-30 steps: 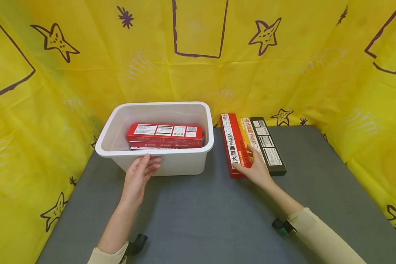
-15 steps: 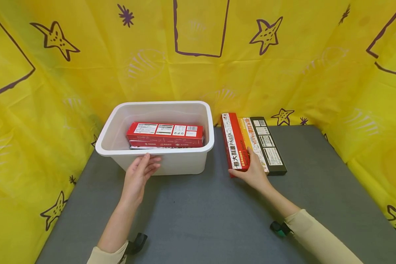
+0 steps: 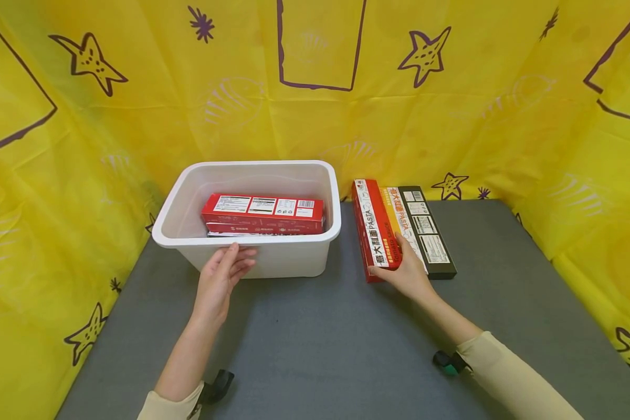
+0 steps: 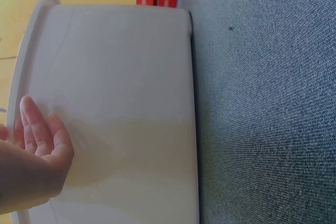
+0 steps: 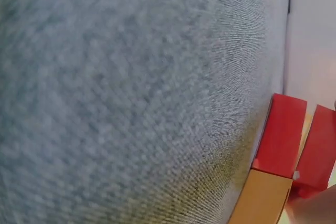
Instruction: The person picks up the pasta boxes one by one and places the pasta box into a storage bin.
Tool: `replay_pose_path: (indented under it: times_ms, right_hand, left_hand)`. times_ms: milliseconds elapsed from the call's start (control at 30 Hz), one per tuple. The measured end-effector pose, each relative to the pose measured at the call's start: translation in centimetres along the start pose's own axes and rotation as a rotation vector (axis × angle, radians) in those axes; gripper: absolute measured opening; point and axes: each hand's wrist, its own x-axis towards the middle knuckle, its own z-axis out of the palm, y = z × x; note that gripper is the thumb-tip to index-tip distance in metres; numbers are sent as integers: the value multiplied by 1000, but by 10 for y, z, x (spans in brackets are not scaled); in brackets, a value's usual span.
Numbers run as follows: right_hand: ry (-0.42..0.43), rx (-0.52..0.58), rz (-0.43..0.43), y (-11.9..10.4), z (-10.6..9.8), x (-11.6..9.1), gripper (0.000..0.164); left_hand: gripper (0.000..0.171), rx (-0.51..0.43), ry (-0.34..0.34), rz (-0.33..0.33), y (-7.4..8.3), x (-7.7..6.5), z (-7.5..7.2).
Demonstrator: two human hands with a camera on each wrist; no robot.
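Note:
My right hand point(image 3: 410, 274) grips the near end of a red-and-white pasta box point(image 3: 376, 233), its thumb on the left side and its fingers on the right. In the right wrist view, a gap shows between this box's red end point(image 5: 317, 148) and another red box point(image 5: 280, 135) beneath it. A yellow pasta box point(image 3: 398, 213) lies against its right side, then a black box point(image 3: 431, 242). At the front of a white plastic bin point(image 3: 289, 262), my left hand point(image 3: 220, 283) touches just under the rim, fingers loosely bent.
Inside the bin, several boxes lie flat, a red one point(image 3: 265, 213) with white labels on top. The bin stands on a grey cloth-covered table point(image 3: 315, 338). A yellow printed curtain point(image 3: 304, 128) rises close behind the bin and the boxes and along both sides.
My right hand has closed on the upper red pasta box, and the box's near end has shifted slightly right, apart from the one below. My left hand stays at the bin.

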Motion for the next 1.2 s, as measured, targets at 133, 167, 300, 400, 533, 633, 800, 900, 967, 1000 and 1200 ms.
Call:
replay_pose_path:
  times_ms: [133, 167, 300, 400, 533, 633, 800, 900, 967, 1000, 1200]
  right_hand:
    - [-1, 39, 35, -2, -3, 0, 104]
    - [2, 49, 39, -3, -4, 0, 104]
    - [14, 74, 33, -4, -10, 1, 104]
    - [9, 86, 8, -1, -14, 2, 105]
    - [-20, 74, -20, 6, -20, 3, 104]
    - [-43, 60, -29, 12, -23, 3, 102]
    - [-63, 49, -45, 17, -26, 2, 101]
    - [-54, 16, -40, 19, -26, 1, 102]
    - [-41, -14, -27, 20, -25, 0, 103]
    - [-33, -27, -23, 21, -25, 0, 104]
    - [35, -105, -68, 27, -21, -4, 96]
  left_hand:
    - [30, 8, 4, -6, 0, 0, 0]
    - [30, 9, 5, -7, 0, -1, 0]
    - [31, 10, 3, -4, 0, -1, 0]
    - [31, 9, -1, -3, -1, -1, 0]
    - [32, 8, -4, -5, -1, -1, 0]
    - [32, 9, -6, -6, -1, 0, 0]
    - [32, 7, -10, 0, -2, 0, 0]
    - [32, 4, -11, 5, -2, 0, 0]
    - [32, 4, -10, 4, -1, 0, 0]
    - [31, 4, -9, 5, -1, 0, 0]
    - [28, -3, -9, 9, -1, 0, 0]
